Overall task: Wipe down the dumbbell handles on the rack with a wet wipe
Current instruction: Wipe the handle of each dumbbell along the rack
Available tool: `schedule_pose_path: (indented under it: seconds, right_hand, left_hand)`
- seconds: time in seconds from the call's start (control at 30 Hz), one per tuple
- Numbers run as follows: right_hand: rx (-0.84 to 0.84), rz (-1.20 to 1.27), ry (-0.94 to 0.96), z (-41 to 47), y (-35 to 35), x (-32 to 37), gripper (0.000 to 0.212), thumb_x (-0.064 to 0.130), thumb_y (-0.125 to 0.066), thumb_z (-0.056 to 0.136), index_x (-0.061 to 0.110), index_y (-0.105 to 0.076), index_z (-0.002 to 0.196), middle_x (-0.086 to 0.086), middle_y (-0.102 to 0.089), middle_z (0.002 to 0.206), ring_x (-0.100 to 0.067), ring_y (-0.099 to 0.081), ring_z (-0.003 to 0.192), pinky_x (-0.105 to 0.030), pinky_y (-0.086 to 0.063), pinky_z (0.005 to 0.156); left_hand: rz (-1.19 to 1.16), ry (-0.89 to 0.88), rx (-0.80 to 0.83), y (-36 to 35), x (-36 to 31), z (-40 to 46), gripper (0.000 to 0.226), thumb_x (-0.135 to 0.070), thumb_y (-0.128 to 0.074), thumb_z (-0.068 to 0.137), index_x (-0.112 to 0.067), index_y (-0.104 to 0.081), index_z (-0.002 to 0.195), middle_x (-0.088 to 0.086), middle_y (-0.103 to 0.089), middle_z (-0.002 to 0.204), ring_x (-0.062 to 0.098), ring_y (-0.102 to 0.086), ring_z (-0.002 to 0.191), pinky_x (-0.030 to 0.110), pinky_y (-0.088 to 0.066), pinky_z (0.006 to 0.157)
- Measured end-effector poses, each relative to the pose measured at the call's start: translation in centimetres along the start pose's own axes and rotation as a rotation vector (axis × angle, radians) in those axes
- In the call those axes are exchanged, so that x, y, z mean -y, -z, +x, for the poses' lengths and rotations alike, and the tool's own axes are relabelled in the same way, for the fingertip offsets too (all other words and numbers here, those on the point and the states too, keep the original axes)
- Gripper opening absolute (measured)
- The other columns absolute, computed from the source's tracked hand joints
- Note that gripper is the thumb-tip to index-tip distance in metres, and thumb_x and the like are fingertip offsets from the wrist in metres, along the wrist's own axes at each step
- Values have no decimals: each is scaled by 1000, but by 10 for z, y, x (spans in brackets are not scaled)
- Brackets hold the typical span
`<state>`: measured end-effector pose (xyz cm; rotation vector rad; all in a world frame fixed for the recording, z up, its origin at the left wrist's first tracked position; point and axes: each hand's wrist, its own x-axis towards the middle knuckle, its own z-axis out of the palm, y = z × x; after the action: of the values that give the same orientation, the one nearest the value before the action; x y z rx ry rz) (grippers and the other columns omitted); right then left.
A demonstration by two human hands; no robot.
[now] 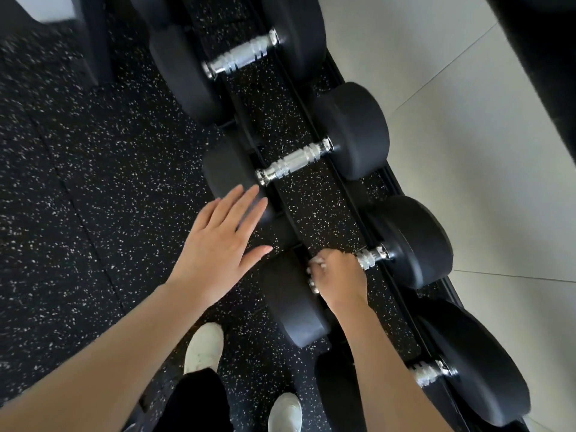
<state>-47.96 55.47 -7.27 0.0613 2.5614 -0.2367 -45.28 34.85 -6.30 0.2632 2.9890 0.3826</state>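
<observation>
The shiny dumbbell handle (371,258) lying across the rack (389,179) is gripped by the right hand (338,275) through a bit of white wet wipe (316,261), with its bare end left toward the wall side, while the left hand (218,244) is held flat with straight fingers near the front edge

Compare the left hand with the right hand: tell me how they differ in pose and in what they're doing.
The left hand is open with fingers straight and spread, holding nothing, by a black dumbbell head; the right hand is curled round a chrome dumbbell handle. A bit of white wet wipe shows at the right hand's fingers, none at the left hand. Both are bare and reach toward the rack.
</observation>
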Motion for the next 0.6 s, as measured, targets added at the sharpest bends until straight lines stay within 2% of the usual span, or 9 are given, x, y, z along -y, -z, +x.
schedule_pose_path:
  seconds: [0.1, 0.2, 0.3, 0.4, 0.47, 0.6]
  right_hand:
    - [-115, 360, -105, 1, 3, 5, 13, 26, -60, 87, 17, -70, 87, -3, -69, 75, -20, -64, 71, -26, -48, 58]
    - [-211, 630, -194, 10, 9, 15, 9, 28, -64, 84, 21, -69, 83, 2, -68, 76, -19, -63, 74, -30, -52, 65]
    - [-312, 760, -238, 25, 18, 29, 13, 37, -63, 83, 25, -67, 83, 4, -66, 78, -26, -62, 84, -43, -56, 69]
    - [-419, 924, -227, 44, 34, 47, 10, 28, -64, 85, 22, -63, 78, 8, -62, 74, -16, -62, 73, -34, -56, 62]
    - [-480, 991, -232, 60, 41, 59, 7, 25, -65, 86, 22, -64, 80, 7, -64, 75, -16, -64, 70, -28, -54, 57]
    - [-570, 1131, -315, 91, 40, 81, 10, 25, -65, 86, 16, -67, 91, -5, -68, 93, -24, -69, 81, -36, -59, 69]
  left_hand:
    - [34, 29, -4, 8, 21, 19, 73, -57, -30, 90, -9, -36, 145, 10, -33, 152, 28, -30, 140, 43, -23, 110]
    - [58, 57, 12, 7, 32, 33, 75, -60, -37, 91, -10, -34, 146, 10, -32, 153, 29, -30, 140, 44, -25, 110]
    - [69, 99, 37, 3, 36, 42, 81, -62, -37, 85, -11, -31, 148, 9, -28, 155, 29, -28, 141, 47, -27, 111]
    - [44, 124, 46, -3, 38, 51, 85, -65, -39, 82, -13, -27, 149, 10, -25, 156, 30, -28, 141, 48, -29, 110]
    - [21, 131, 41, -7, 37, 54, 86, -62, -47, 81, -13, -27, 149, 11, -25, 155, 31, -29, 140, 49, -31, 108]
    - [-10, 145, 22, -11, 39, 55, 87, -60, -52, 78, -16, -29, 149, 9, -27, 155, 29, -28, 140, 49, -35, 104]
